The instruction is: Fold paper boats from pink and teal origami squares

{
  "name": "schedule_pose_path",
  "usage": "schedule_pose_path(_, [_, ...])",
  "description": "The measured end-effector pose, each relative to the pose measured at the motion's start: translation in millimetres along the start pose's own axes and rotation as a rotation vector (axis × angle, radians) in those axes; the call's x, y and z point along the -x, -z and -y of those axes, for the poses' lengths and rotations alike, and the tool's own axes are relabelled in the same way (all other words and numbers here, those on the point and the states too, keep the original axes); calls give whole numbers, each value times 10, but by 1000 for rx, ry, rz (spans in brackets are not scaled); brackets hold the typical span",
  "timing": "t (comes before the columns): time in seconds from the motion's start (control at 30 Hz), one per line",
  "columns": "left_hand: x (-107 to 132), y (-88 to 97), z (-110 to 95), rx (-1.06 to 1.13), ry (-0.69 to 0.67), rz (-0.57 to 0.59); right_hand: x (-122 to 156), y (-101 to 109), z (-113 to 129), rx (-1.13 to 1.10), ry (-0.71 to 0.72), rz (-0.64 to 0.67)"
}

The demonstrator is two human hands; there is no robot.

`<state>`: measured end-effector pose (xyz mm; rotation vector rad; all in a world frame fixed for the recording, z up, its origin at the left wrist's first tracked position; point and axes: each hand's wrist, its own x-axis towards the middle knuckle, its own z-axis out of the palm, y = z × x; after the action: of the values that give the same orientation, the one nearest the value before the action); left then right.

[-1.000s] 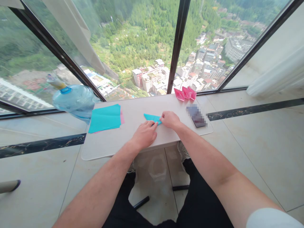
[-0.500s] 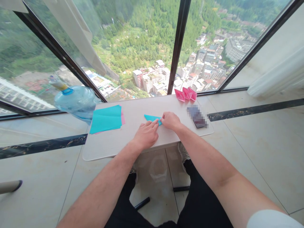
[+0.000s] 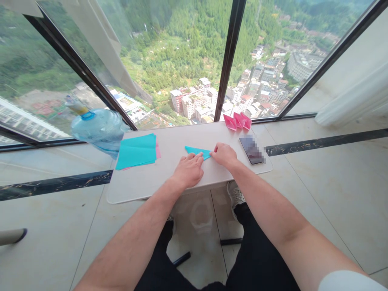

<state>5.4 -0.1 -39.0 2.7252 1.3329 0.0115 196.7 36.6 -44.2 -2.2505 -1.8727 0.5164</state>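
Observation:
A folded teal paper triangle (image 3: 197,151) lies on the small white table (image 3: 145,184). My left hand (image 3: 189,171) rests flat on the table with its fingertips pressing the paper's near edge. My right hand (image 3: 224,154) is curled, its fingertips pinching or pressing the paper's right corner.
A stack of teal and pink sheets (image 3: 137,151) lies at the table's left. Folded pink paper shapes (image 3: 237,120) stand at the far edge. A phone (image 3: 251,149) lies to the right. A blue water jug (image 3: 97,129) lies on the floor by the window.
My right hand has slid a little to the right along the paper, uncovering more of the teal triangle. My left hand has stayed in place.

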Motion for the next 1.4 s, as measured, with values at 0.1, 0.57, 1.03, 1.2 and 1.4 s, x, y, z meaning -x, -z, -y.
schedule_pose_path(0.1, [-2, 14, 8, 5, 4, 6, -11, 14, -10, -2, -25, 6])
schedule_pose_path(0.57, [-54, -122, 116, 44, 18, -39, -84, 59, -208, -61, -57, -40])
schedule_pose_path(1.03, [-100, -61, 232, 179, 52, 57, 120, -77, 34, 98, 137, -84])
schedule_pose_path(1.2, [-98, -44, 250, 202, 49, 64, 232, -109, 144, 128, 226, -53])
schedule_pose_path(1.4, [-136, -87, 321, 293, 60, 50, 280, -114, 209, 154, 260, -33])
